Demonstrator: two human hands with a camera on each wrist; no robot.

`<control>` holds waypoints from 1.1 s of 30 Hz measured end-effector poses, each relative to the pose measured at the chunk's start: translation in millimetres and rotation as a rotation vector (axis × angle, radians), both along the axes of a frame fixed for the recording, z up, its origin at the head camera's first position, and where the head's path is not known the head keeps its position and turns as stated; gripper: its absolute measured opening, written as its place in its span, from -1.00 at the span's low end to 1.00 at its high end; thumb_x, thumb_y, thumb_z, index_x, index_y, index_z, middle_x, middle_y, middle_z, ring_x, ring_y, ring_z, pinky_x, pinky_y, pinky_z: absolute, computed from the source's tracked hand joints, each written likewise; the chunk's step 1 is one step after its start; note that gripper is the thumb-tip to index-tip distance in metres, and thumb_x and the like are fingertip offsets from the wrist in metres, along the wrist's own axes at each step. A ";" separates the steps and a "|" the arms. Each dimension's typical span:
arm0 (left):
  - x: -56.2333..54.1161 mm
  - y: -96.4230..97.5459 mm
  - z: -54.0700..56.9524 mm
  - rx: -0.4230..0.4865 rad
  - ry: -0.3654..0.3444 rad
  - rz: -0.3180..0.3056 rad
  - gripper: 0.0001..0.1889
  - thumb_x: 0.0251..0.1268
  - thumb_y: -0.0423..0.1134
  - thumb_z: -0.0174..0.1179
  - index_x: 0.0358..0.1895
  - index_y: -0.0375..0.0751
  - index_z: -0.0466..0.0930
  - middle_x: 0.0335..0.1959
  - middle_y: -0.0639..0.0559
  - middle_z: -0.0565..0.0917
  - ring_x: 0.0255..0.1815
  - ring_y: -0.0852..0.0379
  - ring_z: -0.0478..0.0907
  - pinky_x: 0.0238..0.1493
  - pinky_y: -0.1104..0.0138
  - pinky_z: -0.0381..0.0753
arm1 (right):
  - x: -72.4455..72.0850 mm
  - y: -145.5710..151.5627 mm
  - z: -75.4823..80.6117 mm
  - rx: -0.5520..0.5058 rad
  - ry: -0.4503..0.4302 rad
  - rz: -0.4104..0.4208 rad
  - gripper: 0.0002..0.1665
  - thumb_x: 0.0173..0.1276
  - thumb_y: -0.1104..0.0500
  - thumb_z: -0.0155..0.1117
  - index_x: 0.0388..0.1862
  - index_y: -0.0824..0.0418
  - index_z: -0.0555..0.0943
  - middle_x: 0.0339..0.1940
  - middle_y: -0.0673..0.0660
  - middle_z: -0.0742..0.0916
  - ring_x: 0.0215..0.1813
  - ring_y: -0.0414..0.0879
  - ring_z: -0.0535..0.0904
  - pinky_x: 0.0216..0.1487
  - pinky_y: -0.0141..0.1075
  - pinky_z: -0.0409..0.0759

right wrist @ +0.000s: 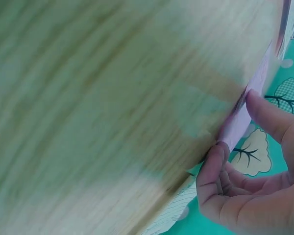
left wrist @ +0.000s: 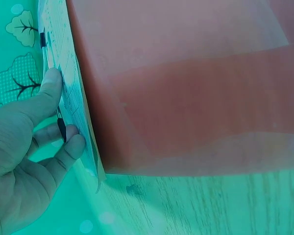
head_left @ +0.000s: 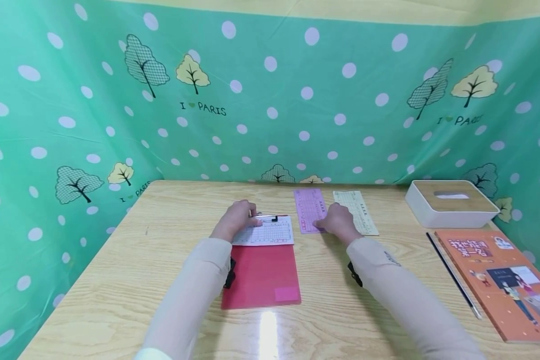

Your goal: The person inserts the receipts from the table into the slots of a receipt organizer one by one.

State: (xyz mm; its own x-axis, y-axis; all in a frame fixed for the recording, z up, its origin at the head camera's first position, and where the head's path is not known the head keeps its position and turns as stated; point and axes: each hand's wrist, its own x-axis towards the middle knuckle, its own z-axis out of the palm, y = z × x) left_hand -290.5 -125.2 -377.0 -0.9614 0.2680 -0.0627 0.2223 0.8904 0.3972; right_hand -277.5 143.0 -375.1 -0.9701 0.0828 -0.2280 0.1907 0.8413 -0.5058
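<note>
A red clipboard (head_left: pixel 261 277) lies flat on the table, with a white printed form (head_left: pixel 272 232) across its top under a metal clip (head_left: pixel 268 217). My left hand (head_left: pixel 240 220) grips the clip end, its thumb and curled fingers around the clip in the left wrist view. Farther right, my right hand (head_left: pixel 339 222) pinches a purple printed slip (head_left: pixel 309 207) along its lower part. The right wrist view shows the thumb and fingers on opposite edges of that slip (right wrist: pixel 237 120). Partly behind the right hand lies a pale yellow printed slip (head_left: pixel 362 215).
At the back right stands a white tissue box (head_left: pixel 452 218) with a wooden lid. An orange book (head_left: pixel 490 290) lies near the right edge, with a dark thin pencil-like stick (head_left: pixel 452 272) beside it. A green dotted curtain (head_left: pixel 288 110) hangs behind the wooden table (head_left: pixel 139 270).
</note>
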 end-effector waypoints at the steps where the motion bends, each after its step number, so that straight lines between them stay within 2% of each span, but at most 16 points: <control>1: 0.0 0.2 -0.1 0.002 0.000 0.001 -0.77 0.25 -0.21 0.45 -0.39 -0.19 0.58 -0.35 -0.06 0.59 -0.27 0.00 0.44 -0.11 0.19 0.47 | -0.2 -0.4 0.8 0.004 -0.006 0.005 -0.55 0.25 0.08 0.53 -0.24 0.43 0.57 -0.45 0.16 0.57 -0.48 -0.09 0.38 -0.45 -0.33 0.35; 11: 1.7 0.0 1.7 0.007 0.007 -0.007 -0.77 0.25 -0.21 0.45 -0.40 -0.21 0.58 -0.37 -0.06 0.58 -0.28 0.00 0.44 -0.11 0.18 0.47 | -1.1 -4.5 1.2 0.042 -0.011 0.039 -0.64 0.30 0.10 0.48 -0.30 0.37 0.57 -0.46 0.13 0.55 -0.42 -0.06 0.40 -0.40 -0.30 0.36; 17: 0.3 1.3 0.1 0.004 0.001 -0.001 -0.78 0.25 -0.19 0.44 -0.39 -0.19 0.58 -0.34 -0.06 0.59 -0.26 0.01 0.44 -0.10 0.18 0.47 | -0.6 -4.9 1.3 0.046 -0.001 0.043 -0.63 0.28 0.12 0.48 -0.45 0.28 0.48 -0.51 0.11 0.49 -0.44 -0.06 0.37 -0.42 -0.30 0.34; 20: 0.2 1.3 0.3 0.001 -0.001 -0.002 -0.78 0.26 -0.19 0.44 -0.38 -0.19 0.59 -0.33 -0.06 0.60 -0.26 0.00 0.45 -0.08 0.17 0.48 | 0.4 -5.0 1.3 0.033 0.004 0.018 -0.56 0.27 0.11 0.49 -0.24 0.41 0.47 -0.42 0.18 0.53 -0.37 -0.01 0.43 -0.35 -0.25 0.44; 23: 0.3 1.0 1.1 -0.009 -0.003 -0.002 -0.78 0.26 -0.19 0.44 -0.37 -0.19 0.59 -0.34 -0.06 0.60 -0.26 0.00 0.45 -0.09 0.18 0.48 | 2.0 -5.6 1.2 0.005 0.004 -0.021 -0.26 0.27 0.11 0.50 0.13 0.57 0.33 -0.26 0.31 0.60 -0.25 0.08 0.49 -0.20 -0.16 0.55; 25: -0.1 1.0 1.1 -0.012 -0.008 0.001 -0.78 0.26 -0.18 0.44 -0.37 -0.19 0.59 -0.34 -0.06 0.59 -0.27 0.00 0.44 -0.11 0.18 0.47 | 2.9 -5.3 1.0 -0.012 0.000 -0.037 -0.08 0.27 0.11 0.50 0.30 0.63 0.20 -0.17 0.37 0.61 -0.19 0.11 0.50 -0.12 -0.12 0.56; 29: -0.2 2.0 0.9 -0.011 -0.015 0.008 -0.77 0.26 -0.17 0.44 -0.37 -0.18 0.58 -0.35 -0.05 0.58 -0.27 0.01 0.44 -0.12 0.19 0.46 | 3.9 -3.1 0.0 -0.045 -0.013 -0.042 0.02 0.28 0.10 0.49 0.39 0.65 0.12 -0.17 0.36 0.60 -0.21 0.10 0.50 -0.16 -0.14 0.55; 33: 0.3 2.5 0.6 -0.008 -0.018 0.013 -0.78 0.26 -0.17 0.44 -0.36 -0.19 0.59 -0.33 -0.06 0.59 -0.26 0.01 0.44 -0.10 0.19 0.47 | 3.7 -1.5 -0.4 -0.055 -0.016 -0.036 -0.02 0.28 0.09 0.50 0.36 0.63 0.17 -0.23 0.29 0.59 -0.25 0.06 0.47 -0.25 -0.21 0.49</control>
